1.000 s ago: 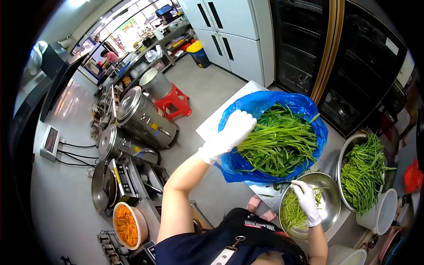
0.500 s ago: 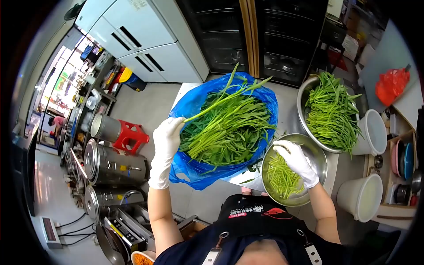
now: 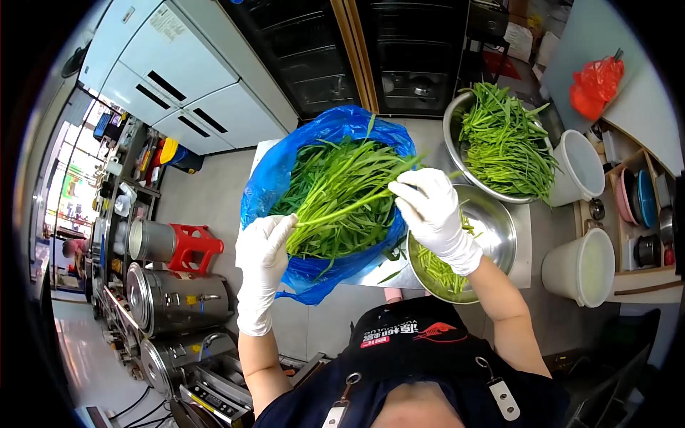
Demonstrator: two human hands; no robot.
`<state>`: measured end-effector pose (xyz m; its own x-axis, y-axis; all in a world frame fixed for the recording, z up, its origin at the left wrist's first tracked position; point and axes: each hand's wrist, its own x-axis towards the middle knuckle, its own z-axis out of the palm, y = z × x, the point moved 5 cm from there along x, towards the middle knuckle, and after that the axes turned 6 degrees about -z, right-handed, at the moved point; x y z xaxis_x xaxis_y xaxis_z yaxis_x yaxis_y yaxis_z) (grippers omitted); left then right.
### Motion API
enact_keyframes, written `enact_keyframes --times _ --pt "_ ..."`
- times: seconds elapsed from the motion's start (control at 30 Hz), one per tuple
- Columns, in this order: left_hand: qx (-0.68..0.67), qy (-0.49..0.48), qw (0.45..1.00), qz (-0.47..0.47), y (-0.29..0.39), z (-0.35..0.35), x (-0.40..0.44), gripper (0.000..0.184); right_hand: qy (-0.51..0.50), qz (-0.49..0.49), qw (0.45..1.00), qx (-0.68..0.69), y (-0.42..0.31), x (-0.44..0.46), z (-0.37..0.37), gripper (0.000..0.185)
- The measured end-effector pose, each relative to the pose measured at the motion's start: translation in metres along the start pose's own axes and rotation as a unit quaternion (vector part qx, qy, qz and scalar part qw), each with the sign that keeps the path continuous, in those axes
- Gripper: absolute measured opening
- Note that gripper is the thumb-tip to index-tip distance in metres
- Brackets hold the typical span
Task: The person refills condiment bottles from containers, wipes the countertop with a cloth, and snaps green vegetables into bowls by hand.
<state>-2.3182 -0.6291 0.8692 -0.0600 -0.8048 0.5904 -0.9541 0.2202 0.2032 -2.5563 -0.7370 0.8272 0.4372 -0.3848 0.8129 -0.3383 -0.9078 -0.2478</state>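
Green stem (image 3: 342, 212) slants up rightward — left hand (image 3: 265, 247) and right hand (image 3: 432, 212) pinching it.

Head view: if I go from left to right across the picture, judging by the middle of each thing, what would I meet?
Red plastic stool → left gloved hand → blue plastic bag → right gloved hand → farther steel bowl → lower white bucket → blue round item.
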Motion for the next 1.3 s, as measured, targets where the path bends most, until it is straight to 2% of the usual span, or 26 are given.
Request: enact_keyframes --times 0.07,0.23,0.33,0.37,0.4,0.43,0.47,0.5,0.53,0.6,0.63,0.67,0.7,0.73,0.77,0.8,0.93,1.0,1.07,1.1,1.13,1.17,1.2,1.27,1.3 --pt "-0.039 -0.003 0.999 0.028 0.014 0.005 0.001 0.035 -0.02 -0.02 0.999 -0.021 -0.005 -0.004 -0.001 0.029" --pt "-0.108 -0.032 0.991 -0.065 0.041 0.031 0.0 0.019 -0.043 -0.039 0.998 -0.019 0.012 -0.025 -0.019 0.024" --pt "-0.136 -0.066 0.981 -0.119 0.058 0.057 -0.004 0.015 -0.075 0.007 0.997 0.007 0.03 -0.045 -0.034 0.019" --pt "-0.157 -0.094 0.973 -0.142 0.065 0.068 -0.006 0.013 -0.076 0.025 0.997 -0.003 0.037 -0.05 -0.041 0.01" --pt "-0.177 -0.121 0.963 -0.165 0.072 0.079 -0.008 0.013 -0.064 0.165 0.977 0.115 0.055 -0.064 -0.043 0.008" --pt "-0.184 -0.158 0.953 -0.18 0.079 0.091 -0.01 0.011 -0.047 0.299 0.925 0.229 0.074 -0.086 -0.038 0.008" --pt "-0.207 -0.187 0.938 -0.203 0.086 0.103 -0.013 0.013 -0.029 0.421 0.842 0.336 0.091 -0.111 -0.031 0.01" --pt "-0.22 -0.195 0.924 -0.242 0.085 0.115 -0.021 0.015 0.034 0.406 0.827 0.386 0.116 -0.119 -0.038 0.019" --pt "-0.231 -0.203 0.909 -0.282 0.087 0.123 -0.025 0.016 0.031 0.51 0.763 0.395 0.139 -0.129 -0.045 0.021" --pt "-0.28 -0.277 0.834 -0.386 0.096 0.139 -0.033 0.018 0.072 0.441 0.843 0.301 0.129 -0.125 -0.068 0.018" --pt "-0.294 -0.294 0.813 -0.408 0.103 0.147 -0.035 0.021 0.054 0.445 0.839 0.308 0.108 -0.113 -0.074 0.014" --pt "-0.334 -0.284 0.794 -0.421 0.113 0.152 -0.034 0.024 0.0 0.358 0.894 0.268 0.083 -0.096 -0.08 0.011" --pt "-0.382 -0.29 0.76 -0.438 0.123 0.158 -0.034 0.025 -0.053 0.16 0.973 0.159 0.057 -0.077 -0.088 0.012" --pt "-0.428 -0.294 0.725 -0.453 0.132 0.163 -0.034 0.026 -0.043 -0.008 0.995 0.087 0.038 -0.074 -0.083 0.021" --pt "-0.468 -0.292 0.695 -0.461 0.14 0.164 -0.034 0.025 -0.086 -0.067 0.993 0.044 0.026 -0.076 -0.076 0.024" --pt "-0.49 -0.28 0.694 -0.448 0.149 0.164 -0.033 0.024 -0.126 -0.128 0.984 0.003 0.014 -0.08 -0.07 0.027" --pt "-0.461 -0.325 0.709 -0.423 0.164 0.162 -0.039 0.029 -0.125 -0.109 0.985 0.045 0.012 -0.11 -0.06 0.028" --pt "-0.439 -0.339 0.726 -0.407 0.165 0.169 -0.05 0.027 -0.179 -0.087 0.978 0.062 0.015 -0.122 -0.06 0.023" --pt "-0.451 -0.308 0.733 -0.404 0.171 0.178 -0.054 0.023 -0.166 -0.03 0.981 0.092 0.025 -0.133 -0.059 0.016" --pt "-0.448 -0.299 0.746 -0.393 0.175 0.18 -0.051 0.022 -0.116 -0.001 0.988 0.101 0.032 -0.139 -0.057 0.01" --pt "-0.444 -0.291 0.757 -0.381 0.18 0.183 -0.047 0.022 -0.106 0.106 0.974 0.168 0.045 -0.148 -0.052 0.009" --pt "-0.475 -0.274 0.732 -0.405 0.179 0.199 -0.055 0.022 -0.097 0.212 0.945 0.231 0.056 -0.158 -0.047 0.009" --pt "-0.468 -0.249 0.76 -0.376 0.181 0.207 -0.058 0.022 -0.087 0.316 0.899 0.29 0.068 -0.168 -0.043 0.01" --pt "-0.459 -0.261 0.776 -0.345 0.184 0.224 -0.066 0.026 -0.105 0.538 0.755 0.36 0.104 -0.177 -0.051 0.013" --pt "-0.345 -0.288 0.853 -0.266 0.185 0.228 -0.067 0.035 -0.084 0.527 0.769 0.352 0.119 -0.178 -0.055 0.013"
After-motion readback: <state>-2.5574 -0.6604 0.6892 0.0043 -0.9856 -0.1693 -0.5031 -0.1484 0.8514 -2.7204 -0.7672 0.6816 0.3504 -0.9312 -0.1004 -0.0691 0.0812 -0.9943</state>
